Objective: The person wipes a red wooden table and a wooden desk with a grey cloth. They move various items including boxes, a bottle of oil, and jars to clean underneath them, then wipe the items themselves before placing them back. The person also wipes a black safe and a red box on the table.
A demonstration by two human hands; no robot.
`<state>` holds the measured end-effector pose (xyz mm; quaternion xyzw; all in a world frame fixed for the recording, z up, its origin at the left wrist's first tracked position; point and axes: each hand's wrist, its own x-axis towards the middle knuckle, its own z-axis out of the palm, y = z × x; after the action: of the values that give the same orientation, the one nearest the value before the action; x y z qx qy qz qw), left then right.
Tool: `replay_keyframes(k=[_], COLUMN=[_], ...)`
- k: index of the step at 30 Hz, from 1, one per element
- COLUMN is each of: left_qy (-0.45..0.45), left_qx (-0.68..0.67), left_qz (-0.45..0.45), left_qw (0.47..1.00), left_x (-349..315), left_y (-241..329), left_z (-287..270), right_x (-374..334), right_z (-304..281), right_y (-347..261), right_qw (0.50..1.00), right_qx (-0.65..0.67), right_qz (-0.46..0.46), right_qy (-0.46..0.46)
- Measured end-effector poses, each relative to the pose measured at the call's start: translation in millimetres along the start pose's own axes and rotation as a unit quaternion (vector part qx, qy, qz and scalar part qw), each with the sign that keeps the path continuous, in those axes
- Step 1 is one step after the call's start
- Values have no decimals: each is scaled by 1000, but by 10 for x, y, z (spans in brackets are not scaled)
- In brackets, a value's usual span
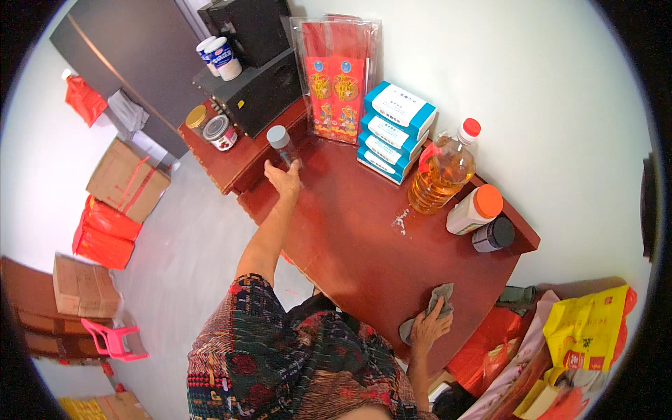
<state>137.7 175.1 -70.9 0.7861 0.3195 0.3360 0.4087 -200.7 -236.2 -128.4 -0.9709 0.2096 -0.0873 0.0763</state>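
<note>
Left hand (pixel 284 180) partly open at the clear bottle (pixel 285 150) on the table's (pixel 350 231) back-left part; whether it grips, I cannot tell. Right hand (pixel 430 329) curled over a soft, limp grey cloth (pixel 440 297), near right. Bottle judged light, stiff, possibly slippery: grasp mid-body.
</note>
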Motion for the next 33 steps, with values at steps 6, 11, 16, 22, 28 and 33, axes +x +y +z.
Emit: replay_keyframes(k=[6,11,16,22,28,33], left_qy=[-73,-90,-50,-171,-391,-444], left_qx=[-22,-51,-30,-161,-223,-251], left_qz=[-1,-5,15,167,194,340], left_qw=[997,995,998,957,872,790], left_x=[442,484,487,234,-327,-804], left_y=[36,62,40,129,552,660], left_z=[-3,45,97,2,-575,-829], right_x=[-395,-739,-847,-242,688,927], right_z=[-211,-214,104,-349,-1378,-1719], right_y=[-593,-834,-1062,-1668,-2747,-3402], right_qw=[996,991,988,945,908,926], right_qx=[-18,-1,-16,289,409,201], right_qz=[80,64,112,146,-33,-225], right_qy=[-36,-117,-110,-43,87,226])
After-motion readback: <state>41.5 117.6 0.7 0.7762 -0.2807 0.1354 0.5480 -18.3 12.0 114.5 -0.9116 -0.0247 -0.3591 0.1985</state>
